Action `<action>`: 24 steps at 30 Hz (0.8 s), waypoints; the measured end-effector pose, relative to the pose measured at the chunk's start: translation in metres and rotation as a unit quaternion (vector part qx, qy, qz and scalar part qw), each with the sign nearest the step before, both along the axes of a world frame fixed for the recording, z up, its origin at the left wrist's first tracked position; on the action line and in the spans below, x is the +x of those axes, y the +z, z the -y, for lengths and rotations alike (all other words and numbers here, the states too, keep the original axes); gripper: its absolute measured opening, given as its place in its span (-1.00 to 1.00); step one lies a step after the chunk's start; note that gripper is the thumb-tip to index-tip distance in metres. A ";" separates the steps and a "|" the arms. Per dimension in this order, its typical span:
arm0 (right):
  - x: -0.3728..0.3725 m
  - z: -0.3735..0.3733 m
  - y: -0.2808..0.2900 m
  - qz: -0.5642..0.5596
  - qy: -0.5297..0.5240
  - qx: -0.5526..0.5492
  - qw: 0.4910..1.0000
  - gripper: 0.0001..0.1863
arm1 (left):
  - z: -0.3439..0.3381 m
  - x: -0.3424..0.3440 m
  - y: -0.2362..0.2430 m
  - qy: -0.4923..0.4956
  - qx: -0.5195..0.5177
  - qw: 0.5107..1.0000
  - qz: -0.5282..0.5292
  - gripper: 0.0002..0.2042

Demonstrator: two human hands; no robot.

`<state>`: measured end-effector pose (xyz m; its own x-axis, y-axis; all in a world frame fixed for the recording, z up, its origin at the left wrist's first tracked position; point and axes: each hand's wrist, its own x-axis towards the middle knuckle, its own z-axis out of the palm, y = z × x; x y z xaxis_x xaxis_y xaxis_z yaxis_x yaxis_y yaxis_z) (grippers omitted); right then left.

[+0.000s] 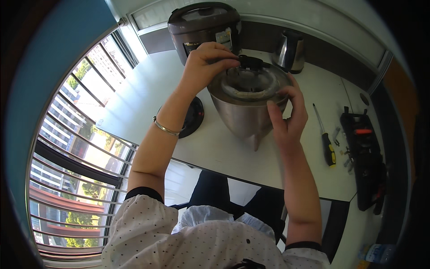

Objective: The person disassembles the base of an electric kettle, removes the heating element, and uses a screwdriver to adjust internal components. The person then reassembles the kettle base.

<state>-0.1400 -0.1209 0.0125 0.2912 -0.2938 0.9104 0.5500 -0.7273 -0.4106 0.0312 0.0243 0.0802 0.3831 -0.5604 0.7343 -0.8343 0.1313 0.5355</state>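
A brushed-metal electric kettle body (242,117) stands bottom up on the table, its narrow end down and its spout (255,142) pointing toward me. On its upturned base I see a pale ring (244,95) around a dark, glossy centre. A black plastic piece (251,62) sits at the far edge. My left hand (206,65) is closed in a pinch beside that piece; whatever is between its fingertips is too small to make out. My right hand (291,119) grips the right side of the kettle at the base edge, thumb in front and fingers over the rim.
A black round power base (193,117) lies left of the kettle. Behind stand a brown rice cooker (204,27) and a shiny metal jug (289,53). To the right are a yellow-black screwdriver (329,150), small loose parts (347,161) and a black tool case (365,152). A barred window (80,157) is left.
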 end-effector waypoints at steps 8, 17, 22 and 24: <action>0.000 0.000 0.000 0.005 0.015 -0.001 1.000 -0.65 | 0.003 0.001 0.000 -0.018 -0.013 0.999 -0.026 -0.86; 0.000 -0.001 0.000 0.007 0.021 0.002 1.000 -0.66 | 0.001 -0.002 0.000 -0.004 -0.008 1.000 -0.025 -0.87; -0.001 -0.002 0.000 0.000 0.036 0.035 0.999 -0.68 | 0.000 -0.005 0.001 0.006 -0.008 1.000 0.003 -0.87; -0.001 -0.002 -0.002 -0.012 0.048 0.054 0.997 -0.70 | 0.000 -0.007 0.001 0.009 -0.008 1.000 0.011 -0.87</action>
